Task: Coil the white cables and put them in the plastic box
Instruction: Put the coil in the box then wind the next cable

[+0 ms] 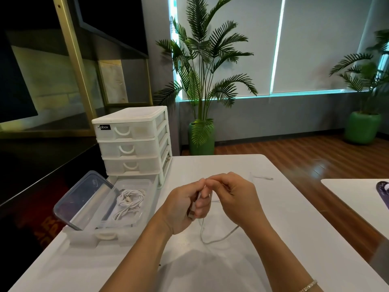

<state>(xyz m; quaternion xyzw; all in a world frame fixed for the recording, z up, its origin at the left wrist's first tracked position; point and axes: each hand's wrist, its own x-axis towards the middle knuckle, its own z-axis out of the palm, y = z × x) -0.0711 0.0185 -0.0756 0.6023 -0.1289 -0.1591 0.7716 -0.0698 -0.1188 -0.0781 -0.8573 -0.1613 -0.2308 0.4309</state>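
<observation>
Cable point(219, 237), thin and white, hangs in a slack loop from the left hand point(185, 209) and right hand point(235, 199), both pinched on it above the tabletop point(284, 218). Loose turns could spring open if either grip relaxes. At nine o'clock, the plastic box point(84, 232) already holds coiled cables point(128, 204).
</observation>
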